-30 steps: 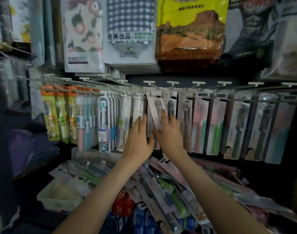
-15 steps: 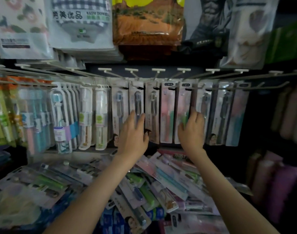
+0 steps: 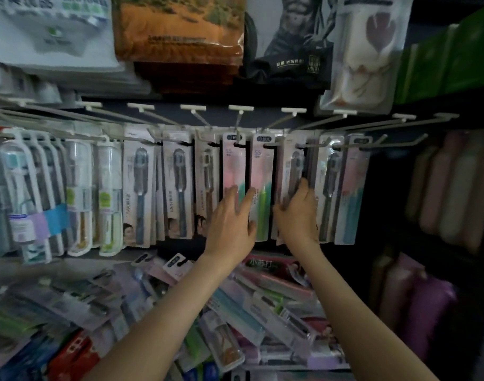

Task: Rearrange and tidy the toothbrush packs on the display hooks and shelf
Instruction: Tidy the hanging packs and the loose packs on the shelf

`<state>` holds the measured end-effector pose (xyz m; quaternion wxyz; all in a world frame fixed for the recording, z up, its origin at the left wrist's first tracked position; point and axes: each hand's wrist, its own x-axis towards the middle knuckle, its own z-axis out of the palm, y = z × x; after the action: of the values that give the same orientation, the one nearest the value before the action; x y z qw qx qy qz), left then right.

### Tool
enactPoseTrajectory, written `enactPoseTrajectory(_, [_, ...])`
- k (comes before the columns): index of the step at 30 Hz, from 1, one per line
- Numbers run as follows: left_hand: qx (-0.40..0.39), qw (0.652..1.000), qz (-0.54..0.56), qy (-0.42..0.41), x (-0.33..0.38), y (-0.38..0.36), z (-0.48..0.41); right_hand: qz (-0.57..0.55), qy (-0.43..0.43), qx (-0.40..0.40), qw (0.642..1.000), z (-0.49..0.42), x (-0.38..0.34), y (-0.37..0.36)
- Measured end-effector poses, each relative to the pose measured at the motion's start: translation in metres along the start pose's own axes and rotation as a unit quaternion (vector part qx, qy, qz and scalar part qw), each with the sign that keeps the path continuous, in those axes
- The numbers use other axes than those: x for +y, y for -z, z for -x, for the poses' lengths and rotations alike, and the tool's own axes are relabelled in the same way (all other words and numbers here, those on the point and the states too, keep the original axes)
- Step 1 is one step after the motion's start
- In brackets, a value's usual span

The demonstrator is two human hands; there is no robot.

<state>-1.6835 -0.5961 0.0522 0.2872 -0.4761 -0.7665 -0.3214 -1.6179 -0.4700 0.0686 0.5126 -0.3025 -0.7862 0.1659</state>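
Pink-and-teal toothbrush packs [image 3: 234,171] hang from the display hooks [image 3: 239,125] at the middle of the row, and we press our left hand [image 3: 229,221] flat against 2 of them, fingers spread and gripping nothing. Our right hand [image 3: 297,215] curls around the lower edge of a grey-brush pack [image 3: 291,171] on the next hook, thumb in front. Below, loose packs [image 3: 235,312] lie jumbled across the shelf [image 3: 295,365], overlapping at all angles. Towel bags [image 3: 177,26] hang above.

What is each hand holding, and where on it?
Right hand grips the hanging toothbrush pack by its lower edges. Left hand lies open on the pink-and-green packs, gripping nothing.
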Motion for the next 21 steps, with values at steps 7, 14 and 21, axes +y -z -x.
enactPoseTrajectory(7, [0.006, 0.976, 0.216, 0.018, 0.029, -0.002, -0.006, -0.011, 0.077, 0.039, 0.996, 0.007, 0.022, 0.011])
enactPoseTrajectory(14, [0.064, 0.890, 0.430, 0.134, 0.064, -0.017, -0.019, -0.056, 0.156, -0.044, 0.985, 0.035, 0.032, 0.025])
enactPoseTrajectory(21, [0.074, 0.884, 0.424, 0.184, 0.043, -0.008, -0.011, -0.070, 0.037, 0.068, 0.994, 0.001, 0.055, 0.050])
